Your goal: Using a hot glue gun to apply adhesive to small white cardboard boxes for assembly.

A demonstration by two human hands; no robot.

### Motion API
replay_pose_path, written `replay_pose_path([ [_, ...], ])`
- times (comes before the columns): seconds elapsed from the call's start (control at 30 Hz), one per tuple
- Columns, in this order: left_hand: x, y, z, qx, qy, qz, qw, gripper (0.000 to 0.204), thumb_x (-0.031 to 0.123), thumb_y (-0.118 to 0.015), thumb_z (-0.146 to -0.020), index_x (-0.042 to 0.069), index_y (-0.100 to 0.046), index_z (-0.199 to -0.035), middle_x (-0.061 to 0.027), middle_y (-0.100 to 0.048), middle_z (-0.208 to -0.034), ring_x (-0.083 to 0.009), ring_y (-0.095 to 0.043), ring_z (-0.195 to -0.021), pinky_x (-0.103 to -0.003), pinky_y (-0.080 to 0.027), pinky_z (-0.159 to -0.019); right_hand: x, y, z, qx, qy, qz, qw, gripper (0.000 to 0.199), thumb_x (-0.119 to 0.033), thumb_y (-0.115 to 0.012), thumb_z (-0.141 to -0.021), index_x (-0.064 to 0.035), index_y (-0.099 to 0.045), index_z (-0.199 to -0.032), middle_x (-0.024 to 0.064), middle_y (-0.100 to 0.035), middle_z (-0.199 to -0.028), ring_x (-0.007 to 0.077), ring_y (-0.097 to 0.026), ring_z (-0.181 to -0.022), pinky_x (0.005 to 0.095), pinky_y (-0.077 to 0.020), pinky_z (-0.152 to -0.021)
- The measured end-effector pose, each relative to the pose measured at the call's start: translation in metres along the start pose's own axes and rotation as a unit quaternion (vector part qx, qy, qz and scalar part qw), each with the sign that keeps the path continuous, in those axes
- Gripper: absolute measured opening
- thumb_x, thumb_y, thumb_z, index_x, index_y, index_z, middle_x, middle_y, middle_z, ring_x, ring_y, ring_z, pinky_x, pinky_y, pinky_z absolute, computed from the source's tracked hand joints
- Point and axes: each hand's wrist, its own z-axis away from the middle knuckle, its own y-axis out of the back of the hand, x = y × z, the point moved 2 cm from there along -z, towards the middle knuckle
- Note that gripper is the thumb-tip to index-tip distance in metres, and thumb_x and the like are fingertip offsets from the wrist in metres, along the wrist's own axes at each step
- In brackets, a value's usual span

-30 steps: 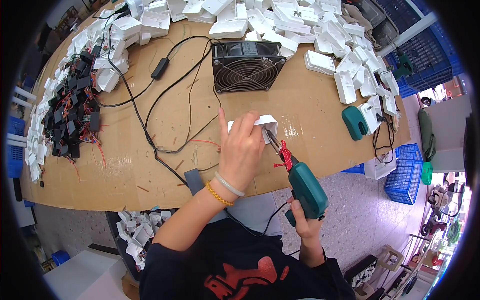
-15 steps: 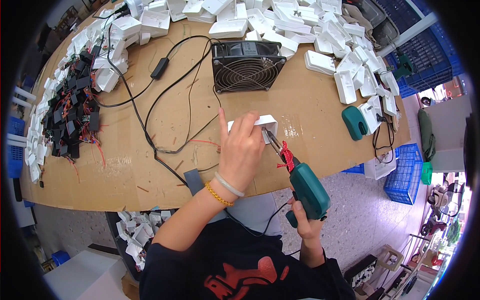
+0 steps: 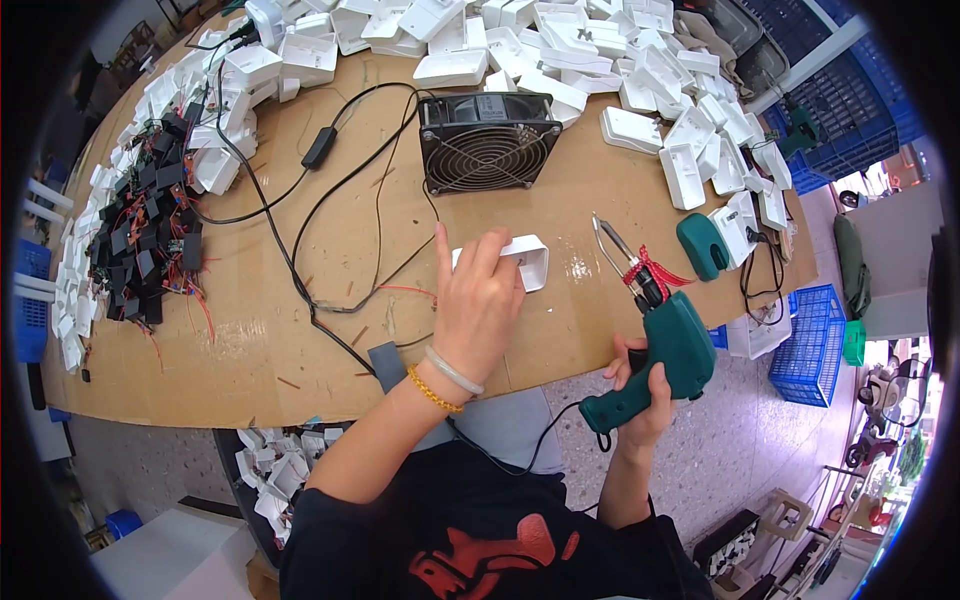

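**Left hand on white housing, right hand gripping soldering gun**

The left hand rests on a small white plastic housing lying on the brown workbench, near the front edge. The fingers are curled over the housing's left portion and press it down; the index finger points away from the person. The housing is a rounded rectangular shell with an open, recessed face turned toward the right. Its interior is too small to make out clearly.

The right hand is closed around the grip of a green pistol-type soldering gun. The gun is held off the bench edge, just right of the housing, tip raised and angled up and away. The metal tip is apart from the housing. Red wire or tape is wrapped at the barrel base. A black cord runs from the grip bottom.

A black square cooling fan stands behind the housing. White housings of similar kind are heaped along the far edge. Black components with red leads lie at the left.
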Motion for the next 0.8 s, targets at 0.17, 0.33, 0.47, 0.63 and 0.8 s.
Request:
replay_pose_path([
  [0.17, -0.002, 0.017, 0.004, 0.014, 0.008, -0.034, 0.999, 0.010, 0.006, -0.068, -0.076, 0.000, -0.063, -0.082, -0.0079, -0.054, -0.110, -0.0216, -0.056, -0.103, -0.060, -0.024, -0.111, 0.006, -0.009, 0.002, -0.014, -0.010, -0.017, 1.000, 0.049, -0.032, -0.048, -0.093, 0.0118, -0.051, -0.116, 0.0170, -0.060, -0.090, 0.0200, -0.057, -0.065, 0.0411, -0.0470, -0.093],
  [0.33, -0.031, 0.087, 0.014, 0.038, 0.162, 0.045, 0.985, 0.015, 0.011, -0.072, -0.082, 0.003, -0.067, -0.094, -0.0111, -0.060, -0.097, -0.0226, -0.065, -0.080, -0.038, -0.053, -0.079, 0.002, 0.014, 0.008, 0.007, -0.009, -0.021, 1.000, 0.049, -0.034, -0.044, -0.095, 0.0098, -0.052, -0.116, 0.0141, -0.060, -0.084, 0.0168, -0.054, -0.067, 0.0333, -0.0453, -0.078],
  [0.47, -0.058, 0.094, 0.027, -0.068, 0.136, 0.007, 0.988, 0.014, 0.015, -0.065, -0.086, 0.011, -0.064, -0.100, -0.0092, -0.063, -0.081, -0.0267, -0.064, -0.069, -0.037, -0.051, -0.060, -0.001, 0.004, 0.001, -0.021, 0.007, -0.013, 1.000, 0.049, -0.035, -0.044, -0.096, 0.0091, -0.052, -0.115, 0.0096, -0.054, -0.072, 0.0166, -0.053, -0.065, 0.0352, -0.0443, -0.083],
  [0.63, -0.058, 0.078, 0.027, -0.159, 0.034, -0.165, 0.973, 0.008, 0.014, -0.062, -0.087, 0.012, -0.065, -0.093, -0.0084, -0.064, -0.079, -0.0291, -0.063, -0.065, -0.038, -0.049, -0.056, -0.003, 0.003, 0.005, -0.031, 0.024, -0.013, 0.999, 0.050, -0.036, -0.046, -0.095, 0.0100, -0.052, -0.115, 0.0100, -0.055, -0.073, 0.0172, -0.054, -0.064, 0.0374, -0.0446, -0.088],
  [0.8, -0.043, 0.081, 0.023, 0.053, -0.060, -0.034, 0.996, 0.018, 0.001, -0.069, -0.080, 0.006, -0.066, -0.097, -0.0087, -0.069, -0.082, -0.0241, -0.067, -0.068, -0.032, -0.053, -0.062, -0.005, 0.004, 0.012, -0.014, 0.029, -0.008, 0.999, 0.052, -0.035, -0.048, -0.093, 0.0119, -0.050, -0.117, 0.0131, -0.059, -0.082, 0.0170, -0.054, -0.064, 0.0386, -0.0469, -0.086],
])
